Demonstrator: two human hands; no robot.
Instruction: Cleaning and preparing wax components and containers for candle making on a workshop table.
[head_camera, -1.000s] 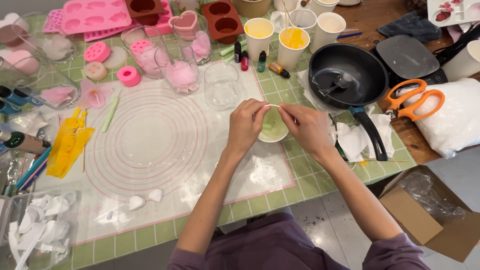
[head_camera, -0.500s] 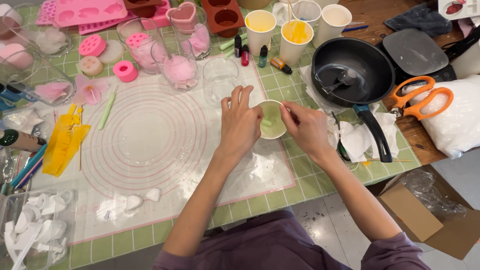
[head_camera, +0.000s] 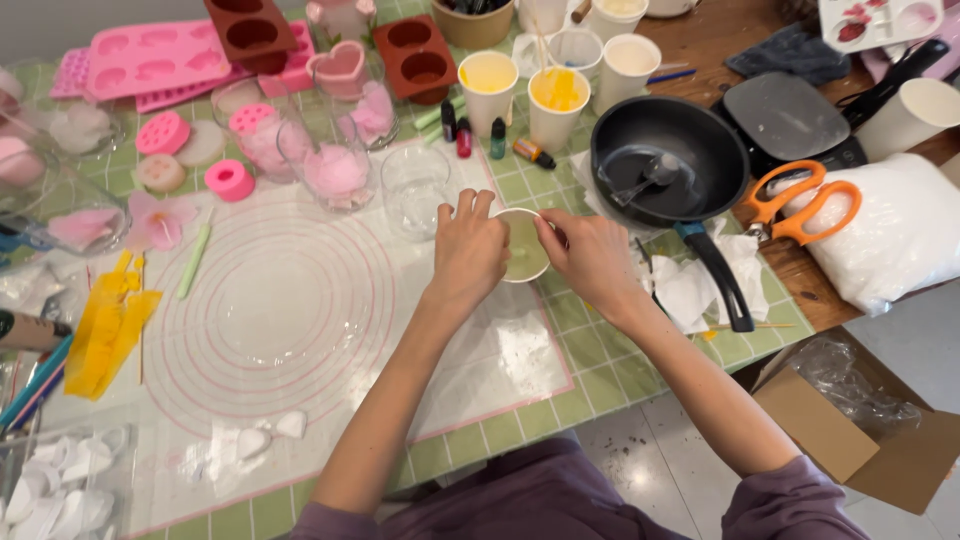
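Head view, near to far. Purple sleeves at the bottom edge; both forearms reach up toward a small white cup (head_camera: 524, 250) just right of centre. Cup stands upright, mouth facing up, pale greenish fill inside; it is round, so no long axis shows. Left hand (head_camera: 468, 250) wraps the cup's 9 o'clock side, fingers curled on the rim. Right hand (head_camera: 590, 255) sits at 3 o'clock, thumb and forefinger pinched together at the rim; what they pinch is too small to tell.

Cup rests at the right edge of a clear mat with pink rings (head_camera: 270, 310), over a green checked cloth (head_camera: 600, 370). Open room lies at 8 o'clock on the mat. Table edge runs close at 5 o'clock; an open cardboard box (head_camera: 850, 430) sits below it.

At 2 o'clock, a black pan (head_camera: 665, 160), handle pointing toward 5 o'clock. Orange scissors (head_camera: 800, 205) lie at 3 o'clock on a white bag (head_camera: 900, 235). An empty glass (head_camera: 412, 190) stands at 10 o'clock. Farther, at 12 o'clock, small dye bottles (head_camera: 480, 135) and paper cups with yellow fill (head_camera: 555, 100). Pink moulds (head_camera: 160, 60) at far 10 o'clock.
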